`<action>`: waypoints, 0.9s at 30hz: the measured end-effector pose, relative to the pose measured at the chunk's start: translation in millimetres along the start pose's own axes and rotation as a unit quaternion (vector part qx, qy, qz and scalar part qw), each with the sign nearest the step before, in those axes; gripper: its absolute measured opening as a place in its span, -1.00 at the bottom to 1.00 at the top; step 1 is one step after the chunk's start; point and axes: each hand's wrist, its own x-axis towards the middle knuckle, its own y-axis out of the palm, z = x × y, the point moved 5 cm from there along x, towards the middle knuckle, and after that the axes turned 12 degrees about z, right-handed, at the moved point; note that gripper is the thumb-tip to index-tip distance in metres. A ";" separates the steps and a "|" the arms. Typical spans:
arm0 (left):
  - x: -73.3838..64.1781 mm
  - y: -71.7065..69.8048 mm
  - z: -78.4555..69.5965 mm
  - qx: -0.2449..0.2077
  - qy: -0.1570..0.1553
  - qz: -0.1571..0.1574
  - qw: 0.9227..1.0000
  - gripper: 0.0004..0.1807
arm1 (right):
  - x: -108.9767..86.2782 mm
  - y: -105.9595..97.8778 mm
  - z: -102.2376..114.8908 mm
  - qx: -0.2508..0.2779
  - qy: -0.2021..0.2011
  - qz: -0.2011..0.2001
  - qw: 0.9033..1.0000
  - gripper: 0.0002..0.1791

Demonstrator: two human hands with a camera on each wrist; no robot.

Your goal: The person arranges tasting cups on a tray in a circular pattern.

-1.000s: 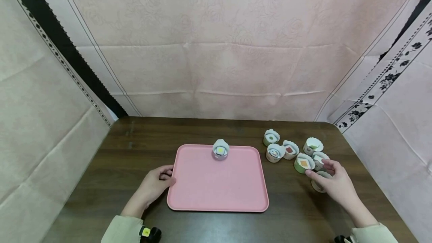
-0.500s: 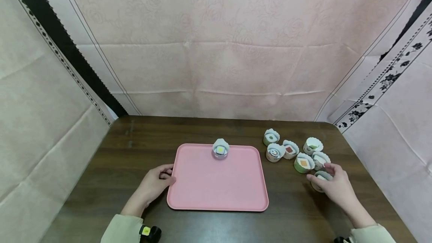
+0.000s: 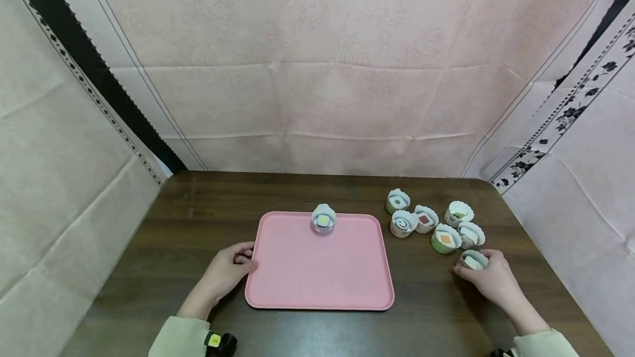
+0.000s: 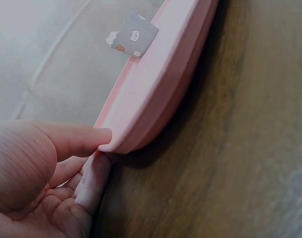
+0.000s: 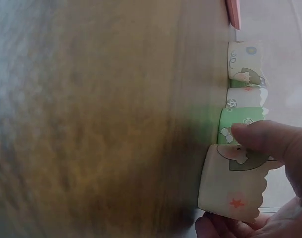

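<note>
My left hand (image 3: pixel 232 269) pinches the left rim of a pink tray (image 3: pixel 319 280), thumb on top and fingers beneath in the left wrist view. On the tray's back edge stands a cupcake (image 3: pixel 324 219) with a pale blue top and a yellow-green square; its grey paper cup shows bear faces. To the right, my right hand (image 3: pixel 488 277) grips the nearest cupcake (image 3: pixel 474 260) between thumb and fingers. Seen from the right wrist, its cream paper cup (image 5: pixel 230 186) carries a red star, with the thumb over one side and fingertips at the other.
Several more cupcakes cluster beyond the right hand, among them a green-cupped one (image 3: pixel 446 239) with an orange square and a white-edged one (image 3: pixel 459 213). All rest on a dark wooden table (image 3: pixel 421 313). Pale cloth (image 3: pixel 317 103) hangs behind the table.
My right hand has drawn slightly down and closed round the nearest cupcake, whose top now shows more. The left hand and tray have stayed put.
</note>
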 end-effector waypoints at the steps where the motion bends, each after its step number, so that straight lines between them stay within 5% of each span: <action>1: -0.2 -0.1 -0.2 0.000 0.001 0.000 1.000 -0.51 | 0.6 -0.1 -0.7 -0.004 0.000 0.000 1.000 -0.13; 17: -0.2 0.1 -1.3 0.003 -0.003 0.000 1.000 -0.51 | -1.8 4.6 1.1 -0.018 -0.004 0.000 1.000 -0.22; 27: 0.0 -0.5 1.1 0.005 -0.001 0.000 1.000 -0.52 | -5.2 16.1 31.5 -0.026 -0.074 -0.028 0.997 -0.21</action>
